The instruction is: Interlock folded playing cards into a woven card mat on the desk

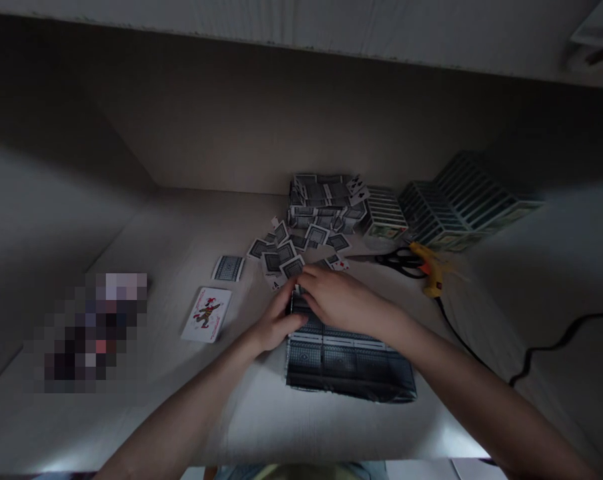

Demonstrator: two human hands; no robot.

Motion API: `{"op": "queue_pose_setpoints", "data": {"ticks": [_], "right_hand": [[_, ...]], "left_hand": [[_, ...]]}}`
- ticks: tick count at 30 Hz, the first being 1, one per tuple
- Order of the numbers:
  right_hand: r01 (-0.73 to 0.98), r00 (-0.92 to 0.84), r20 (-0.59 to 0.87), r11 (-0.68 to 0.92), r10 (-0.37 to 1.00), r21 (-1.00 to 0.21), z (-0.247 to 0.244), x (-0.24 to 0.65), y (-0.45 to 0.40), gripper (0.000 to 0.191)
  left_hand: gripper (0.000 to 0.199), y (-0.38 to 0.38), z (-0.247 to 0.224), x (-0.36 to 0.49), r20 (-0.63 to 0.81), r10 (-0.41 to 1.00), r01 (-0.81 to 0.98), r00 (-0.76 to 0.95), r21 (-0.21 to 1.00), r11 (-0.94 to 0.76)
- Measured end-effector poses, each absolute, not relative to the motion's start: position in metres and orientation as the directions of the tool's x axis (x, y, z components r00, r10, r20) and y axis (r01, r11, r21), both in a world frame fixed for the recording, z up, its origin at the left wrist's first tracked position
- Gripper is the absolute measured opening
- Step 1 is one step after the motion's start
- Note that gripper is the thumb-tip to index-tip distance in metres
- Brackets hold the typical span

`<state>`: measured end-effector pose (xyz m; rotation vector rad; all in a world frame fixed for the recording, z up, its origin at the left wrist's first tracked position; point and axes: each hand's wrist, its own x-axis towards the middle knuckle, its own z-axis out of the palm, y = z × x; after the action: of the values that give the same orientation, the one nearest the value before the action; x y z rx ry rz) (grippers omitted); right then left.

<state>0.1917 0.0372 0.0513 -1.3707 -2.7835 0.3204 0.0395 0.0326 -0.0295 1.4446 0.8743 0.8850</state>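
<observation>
In front of me lies a box-like block of playing cards (351, 363), its blue-patterned card backs joined side by side. My left hand (276, 322) grips its far left corner, thumb on top and fingers along the side. At the same corner, my right hand (339, 297) is bent over the block with its fingers pressed together. A small pale bit shows between the two hands; the fingertips hide most of it. Just beyond them is a loose heap of cut or folded cards (285, 252), mostly backs up.
Left of the block are a joker card (209, 315) and a face-down card (228, 268). Scissors (399, 261) and a yellow glue gun (431, 270) with a black cord (461, 337) lie right. Behind stand a card stack (324, 200) and striped box-like structures (461, 200). A shelf edge (301, 50) overhangs.
</observation>
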Motion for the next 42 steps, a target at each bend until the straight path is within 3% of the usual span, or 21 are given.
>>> {"op": "queue_pose_setpoints", "data": {"ticks": [8, 24, 36, 42], "right_hand": [[0.779, -0.623, -0.086, 0.607, 0.777, -0.155, 0.0526, 0.1859, 0.0355, 0.021], [0.789, -0.611, -0.076, 0.598, 0.788, -0.141, 0.0480, 0.1847, 0.0327, 0.018], [0.719, -0.659, -0.066, 0.602, 0.749, -0.346, 0.0446, 0.1915, 0.0407, 0.023], [0.785, -0.595, -0.096, 0.550, 0.798, -0.286, 0.0508, 0.1841, 0.0343, 0.024]], "left_hand": [[0.043, 0.0328, -0.0266, 0.0416, 0.040, 0.902, 0.004, 0.430, 0.999, -0.046], [0.064, 0.0338, -0.0299, 0.0421, 0.020, 0.888, -0.034, 0.460, 0.999, -0.004], [0.075, 0.0321, -0.0267, 0.0409, 0.000, 0.877, -0.095, 0.481, 0.994, 0.052], [0.078, 0.0339, -0.0283, 0.0419, -0.001, 0.874, -0.077, 0.486, 0.996, 0.044]]}}
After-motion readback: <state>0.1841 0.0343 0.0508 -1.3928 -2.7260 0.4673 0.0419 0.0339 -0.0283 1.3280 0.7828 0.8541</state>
